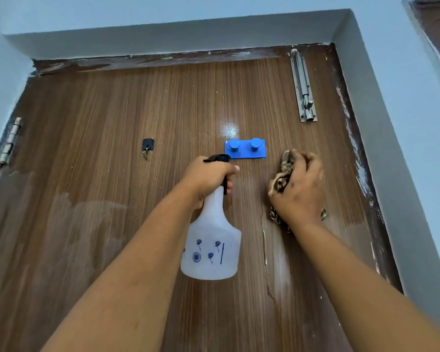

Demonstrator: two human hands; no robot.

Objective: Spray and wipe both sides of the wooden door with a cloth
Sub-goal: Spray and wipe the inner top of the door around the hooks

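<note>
**Hands raised at the door**

Left hand [208, 177] grips the bottle [211, 245] neck, arm stretched up. Right hand [299, 191], at its 3 o'clock, clutches the cloth [283, 171] against the door [112, 110], below the hooks [245, 148].

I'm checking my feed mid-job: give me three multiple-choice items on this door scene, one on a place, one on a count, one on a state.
1. Where is the slide bolt on the wooden door?
A. upper right
B. lower left
C. centre

2. How many pegs on the blue hook rack?
A. one
B. two
C. four

3. What does the right hand do?
A. hangs empty
B. grips the spray bottle
C. holds the cloth

Answers: 1 A, it sits near the top right corner. 2 B, two round pegs show. 3 C, its fingers curl round the cloth; the left hand grips the bottle.
</note>
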